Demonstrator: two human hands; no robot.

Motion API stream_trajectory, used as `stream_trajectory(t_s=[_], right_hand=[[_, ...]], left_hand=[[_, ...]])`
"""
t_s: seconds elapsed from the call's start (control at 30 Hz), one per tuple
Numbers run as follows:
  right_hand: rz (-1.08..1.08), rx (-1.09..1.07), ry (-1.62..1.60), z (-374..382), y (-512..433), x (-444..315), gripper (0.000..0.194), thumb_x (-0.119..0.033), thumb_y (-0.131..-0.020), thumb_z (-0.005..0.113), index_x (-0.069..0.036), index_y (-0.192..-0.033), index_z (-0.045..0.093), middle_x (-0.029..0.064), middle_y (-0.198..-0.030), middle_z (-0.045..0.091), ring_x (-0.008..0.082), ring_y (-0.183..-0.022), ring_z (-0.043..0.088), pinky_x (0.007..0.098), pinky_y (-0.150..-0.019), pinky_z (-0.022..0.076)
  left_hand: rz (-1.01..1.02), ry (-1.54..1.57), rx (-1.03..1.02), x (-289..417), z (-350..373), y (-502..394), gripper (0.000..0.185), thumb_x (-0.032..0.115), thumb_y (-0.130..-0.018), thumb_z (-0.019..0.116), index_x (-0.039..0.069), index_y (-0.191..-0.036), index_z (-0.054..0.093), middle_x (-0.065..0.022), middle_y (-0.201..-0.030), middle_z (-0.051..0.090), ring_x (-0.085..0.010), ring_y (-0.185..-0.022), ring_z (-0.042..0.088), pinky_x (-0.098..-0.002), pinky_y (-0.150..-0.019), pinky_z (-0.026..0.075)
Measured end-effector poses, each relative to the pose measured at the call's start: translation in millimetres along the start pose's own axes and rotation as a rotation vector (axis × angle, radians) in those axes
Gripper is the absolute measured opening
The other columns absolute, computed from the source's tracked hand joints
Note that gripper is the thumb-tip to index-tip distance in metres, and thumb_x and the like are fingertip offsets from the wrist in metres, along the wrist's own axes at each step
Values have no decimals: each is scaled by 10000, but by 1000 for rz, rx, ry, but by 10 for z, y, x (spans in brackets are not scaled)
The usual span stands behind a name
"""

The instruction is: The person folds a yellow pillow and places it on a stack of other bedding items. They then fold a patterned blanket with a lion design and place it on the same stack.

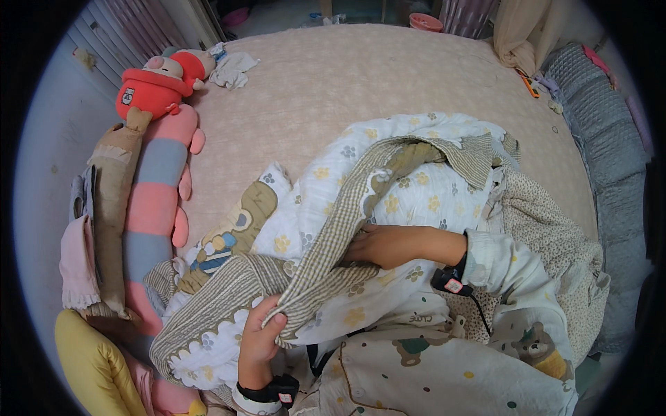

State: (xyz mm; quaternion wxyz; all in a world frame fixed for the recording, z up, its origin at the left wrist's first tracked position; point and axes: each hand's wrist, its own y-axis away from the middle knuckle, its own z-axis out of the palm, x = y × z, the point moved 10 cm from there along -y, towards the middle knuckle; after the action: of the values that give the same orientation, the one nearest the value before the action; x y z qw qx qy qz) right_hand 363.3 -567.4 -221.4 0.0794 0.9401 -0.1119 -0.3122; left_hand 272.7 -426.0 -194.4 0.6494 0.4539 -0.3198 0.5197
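A white quilt with yellow and grey flower-like prints and a striped, scalloped border lies bunched on the bed before me. My left hand is closed on the striped border, the thumb on top, at the quilt's near edge. My right hand reaches in under a raised fold of that border; its fingertips are partly hidden, so its hold cannot be told. A tan animal figure decorates the quilt's left part. Both wrists wear black straps with small devices.
A long pink and grey plush bolster and red-clad pig plushes line the bed's left side. A yellow cushion is at lower left. Speckled cloth lies right of the quilt, beside a grey quilted pad. A white cloth rests on the beige sheet.
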Motion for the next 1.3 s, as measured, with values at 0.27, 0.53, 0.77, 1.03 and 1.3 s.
stream_trajectory(t_s=[0.27,0.53,0.77,1.03,1.3], right_hand=[[95,161,259,-423,133,97,165,-95,-643,578,-44,-798,599,106,-769,586,262,-818,557,365,-761,402],[327,441,601,-1455,1556,-885,203,-152,-463,643,-86,-551,472,29,-579,478,200,-651,486,349,-689,347],[678,183,435,-1226,1974,-713,172,-183,-478,679,-85,-518,543,9,-558,495,178,-745,468,382,-818,312],[1053,322,560,-1328,2836,-549,157,-173,-464,691,-81,-541,590,1,-590,530,176,-748,449,353,-748,292],[1273,465,590,-1330,3295,-295,147,8,-501,585,-85,-608,626,62,-588,556,211,-684,479,339,-726,297]], left_hand=[[109,146,152,188,-253,52,383,177,-800,588,-69,-1073,479,-144,-992,571,-194,-871,565,-304,-764,439],[88,17,198,147,-328,-8,291,87,-755,591,-55,-994,505,-84,-844,558,-143,-743,533,-261,-680,428],[180,-69,296,384,-494,102,200,-3,-695,519,-56,-887,525,-66,-780,540,-117,-691,513,-235,-631,412],[215,-76,414,408,-725,252,281,63,-725,578,-45,-970,494,-80,-830,546,-135,-717,522,-252,-653,435],[230,-195,387,362,-1112,279,473,127,-719,622,-49,-1113,427,-134,-984,545,-204,-855,554,-306,-763,455]])
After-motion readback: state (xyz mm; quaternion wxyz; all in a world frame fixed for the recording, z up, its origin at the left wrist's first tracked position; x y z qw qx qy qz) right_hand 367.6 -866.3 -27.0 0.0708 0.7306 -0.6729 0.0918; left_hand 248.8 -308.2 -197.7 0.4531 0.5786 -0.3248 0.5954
